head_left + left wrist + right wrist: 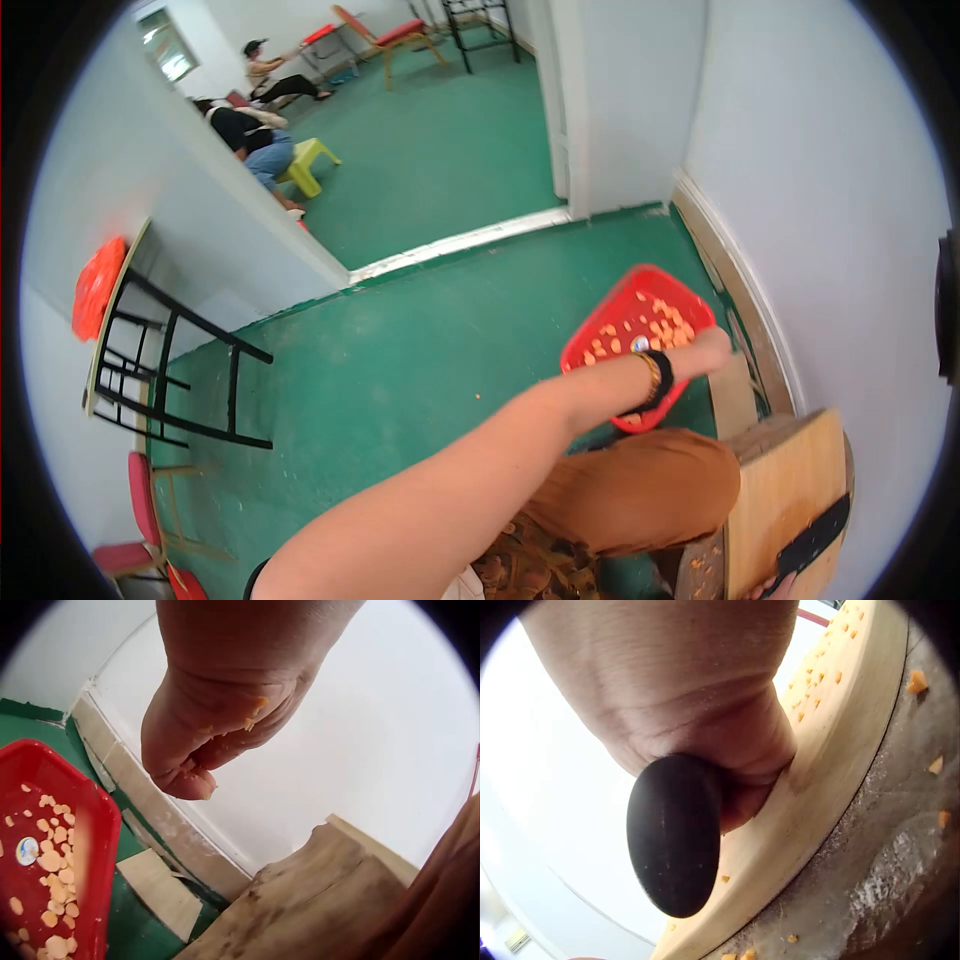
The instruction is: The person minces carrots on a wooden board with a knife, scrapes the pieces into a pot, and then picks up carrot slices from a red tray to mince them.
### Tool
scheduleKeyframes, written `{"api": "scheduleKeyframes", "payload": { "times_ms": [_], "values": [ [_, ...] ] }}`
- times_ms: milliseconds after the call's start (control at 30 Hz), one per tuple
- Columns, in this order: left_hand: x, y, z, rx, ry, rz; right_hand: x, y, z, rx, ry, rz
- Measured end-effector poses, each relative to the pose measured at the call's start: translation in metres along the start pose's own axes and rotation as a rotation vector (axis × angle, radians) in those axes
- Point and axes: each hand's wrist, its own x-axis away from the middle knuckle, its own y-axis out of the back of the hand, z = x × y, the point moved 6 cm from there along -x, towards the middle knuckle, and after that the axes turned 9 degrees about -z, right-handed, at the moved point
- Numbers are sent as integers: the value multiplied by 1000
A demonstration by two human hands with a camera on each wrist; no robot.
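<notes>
My left hand hangs by the right side of a red plastic tray, fingers loosely curled and no object visible in them. Small orange bits stick to this hand in the left wrist view. Pale orange vegetable slices, like carrot, lie in the tray beside a round sticker. A blurred orange streak crosses the tray's right side. Low at the right, my right hand grips a black-bladed knife over a wooden cutting board. Its black handle sticks out of the fist.
The board rests on a rough wooden block strewn with orange crumbs, against a white wall. My brown-clad knee lies between tray and board. At left stands a table with a red bag; two people sit beyond the doorway.
</notes>
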Motion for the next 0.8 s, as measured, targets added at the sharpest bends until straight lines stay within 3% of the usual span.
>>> {"api": "scheduleKeyframes", "payload": {
  "times_ms": [33,133,200,233,267,400,500,600,800],
  "values": [
    [8,-6,17,49,60,1,32,-12,41,25,67,-43],
    [28,-43,71,121,207,2,-13,8,-32,-53,-74,-25],
    [65,-12,78,391,381,-41,-12,6,-33,-97,-120,-54],
    [69,-9,89,138,324,5,-4,3,-27,-123,-154,-80],
    [74,-13,103,116,366,95,-3,2,-25,-119,-160,-88],
    [98,-17,155,70,572,69,-7,5,-31,-117,-182,-73],
    [108,-13,166,27,666,129,-8,1,-31,-104,-196,-83],
    [117,-21,163,158,706,261,-4,0,-24,-47,-204,-111],
    [100,-57,156,133,636,265,-4,1,-26,-46,-205,-98]
  ]
}}
